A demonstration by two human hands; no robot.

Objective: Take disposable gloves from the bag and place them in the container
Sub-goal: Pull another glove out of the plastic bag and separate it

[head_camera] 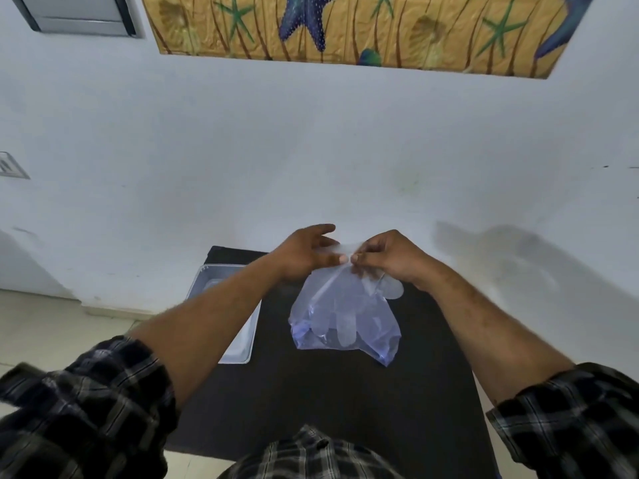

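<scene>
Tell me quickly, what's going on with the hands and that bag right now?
Both hands at the bag mouth: left hand and right hand pinching the plastic. Gloves inside. Container sits left of the bag, partly behind the left arm. Nothing blocking.

Head view, forward and down.

Thin glossy plastic bag (345,323) (crinkled).

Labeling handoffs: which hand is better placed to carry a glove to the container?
Left, probably. The container lies on the left hand side, under that forearm. The right hand pinches the bag mouth.
</scene>
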